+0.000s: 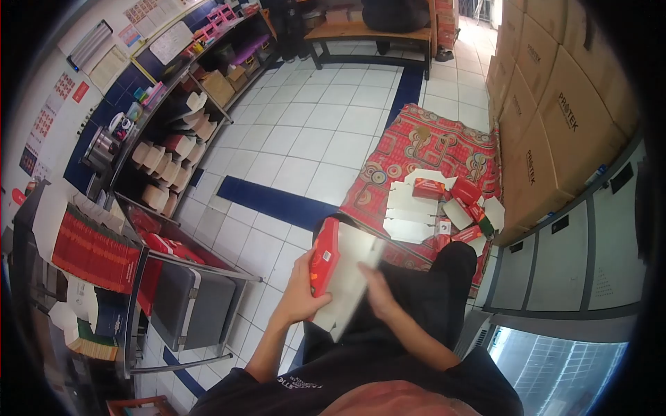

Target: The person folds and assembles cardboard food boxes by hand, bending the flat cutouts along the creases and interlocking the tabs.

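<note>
A partly folded cardboard carton [347, 281], red outside and white inside, is held tilted over my lap. My left hand [303, 291] grips its red side wall, with the thumb on the white inner face. On the other side, my right hand [380, 292] is at the edge of the white panel, the thumb against it and the other fingers mostly hidden and a little blurred. Beyond my knee, several red cartons [430, 187] and loose folded pieces lie around a flat white cardboard sheet [411, 215] on a patterned red mat [378, 177].
Tall brown boxes [534, 132] are stacked along the right, beside grey cabinets [555, 263]. To my left, a metal rack [139, 312] holds stacks of red flat cardboard [94, 249]. Shelves [173, 156] of folded cartons line the left wall. A person sits on a wooden bench [368, 31] at the back.
</note>
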The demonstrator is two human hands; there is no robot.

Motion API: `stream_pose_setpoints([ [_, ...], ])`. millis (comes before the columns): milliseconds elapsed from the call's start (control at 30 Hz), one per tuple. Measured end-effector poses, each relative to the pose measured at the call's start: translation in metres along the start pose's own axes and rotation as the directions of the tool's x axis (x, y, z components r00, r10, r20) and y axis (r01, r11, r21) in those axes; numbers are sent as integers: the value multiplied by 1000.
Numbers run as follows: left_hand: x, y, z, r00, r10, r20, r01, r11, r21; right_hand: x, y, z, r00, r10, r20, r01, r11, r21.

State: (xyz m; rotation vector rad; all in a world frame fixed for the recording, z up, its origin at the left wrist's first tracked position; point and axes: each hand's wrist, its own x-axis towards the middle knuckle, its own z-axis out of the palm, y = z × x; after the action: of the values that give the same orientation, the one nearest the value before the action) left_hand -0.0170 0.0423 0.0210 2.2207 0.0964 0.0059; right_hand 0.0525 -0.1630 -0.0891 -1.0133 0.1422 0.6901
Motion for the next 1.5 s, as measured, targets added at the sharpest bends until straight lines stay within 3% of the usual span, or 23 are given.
stream_pose_setpoints([
  [33,-1,12,-11,993,-35,115,56,981,-186,5,-5,-11,998,-32,-45,36,994,100],
  [67,0,25,-21,993,-38,111,60,979,-195,11,-12,-23,994,-63,-93,80,978,192],
  [167,3,34,-38,923,-157,352,249,940,-233,16,-54,-52,972,-221,-86,224,974,30],
  [200,6,24,-39,926,-77,369,180,950,-255,17,-68,-60,971,-222,-86,225,974,24],
  [267,9,15,-51,925,5,380,110,954,-280,18,-86,-78,979,-82,185,180,770,-612],
  [333,15,9,-72,909,-133,395,240,941,-237,17,-83,-89,956,-143,256,267,784,-560],
  [367,18,9,-83,909,-128,396,237,942,-239,15,-82,-95,933,-193,303,347,701,-623],
  [433,20,17,-106,915,-302,266,310,951,15,12,-87,-102,906,-237,351,420,604,-678],
  [500,18,23,-110,908,-377,181,357,924,137,6,-95,-104,959,49,278,229,443,-867],
  [567,13,27,-107,880,-458,-127,471,876,104,-5,-94,-97,971,68,229,163,515,-842],
  [600,7,15,-98,878,-462,-125,475,874,107,-9,-91,-95,980,86,180,97,579,-809],
  [633,-4,-14,-78,864,-348,-364,385,922,32,-9,-80,-100,980,92,178,92,582,-808],
  [667,-16,-48,-57,778,-231,-584,275,961,-14,-7,-64,-109,987,47,154,73,720,-690],
  [700,-33,-88,-38,768,-210,-605,239,970,-33,-8,-52,-115,993,10,117,56,835,-547],
  [733,-37,-84,-30,773,-230,-591,260,965,-34,-11,-50,-113,994,32,104,30,840,-542],
  [800,-63,-71,2,673,-691,-264,483,680,-551,-19,-38,-106,995,-93,21,94,945,-314],
  [833,-68,-58,7,652,-747,-134,558,591,-582,-20,-34,-104,987,-158,9,150,920,-362],
  [900,-86,-92,33,738,-644,-200,428,677,-599,-28,-19,-95,980,-193,-49,165,925,-342],
  [1067,-64,-76,22,692,-689,-216,489,667,-562,-37,-7,-92,993,-114,-18,102,939,-328],
  [1133,-58,-77,22,674,-726,-138,431,537,-725,-43,-9,-84,995,-79,65,101,861,-498],
  [1300,-46,-74,18,700,-682,-211,447,650,-614,-50,-4,-101,977,-134,165,210,730,-651],
  [1367,-47,-71,16,650,-711,-268,465,652,-600,-51,-35,-103,920,216,327,-3,838,-545],
  [1500,-55,-62,7,661,-749,-48,621,582,-526,-16,-55,-104,913,384,142,-251,800,-545],
])
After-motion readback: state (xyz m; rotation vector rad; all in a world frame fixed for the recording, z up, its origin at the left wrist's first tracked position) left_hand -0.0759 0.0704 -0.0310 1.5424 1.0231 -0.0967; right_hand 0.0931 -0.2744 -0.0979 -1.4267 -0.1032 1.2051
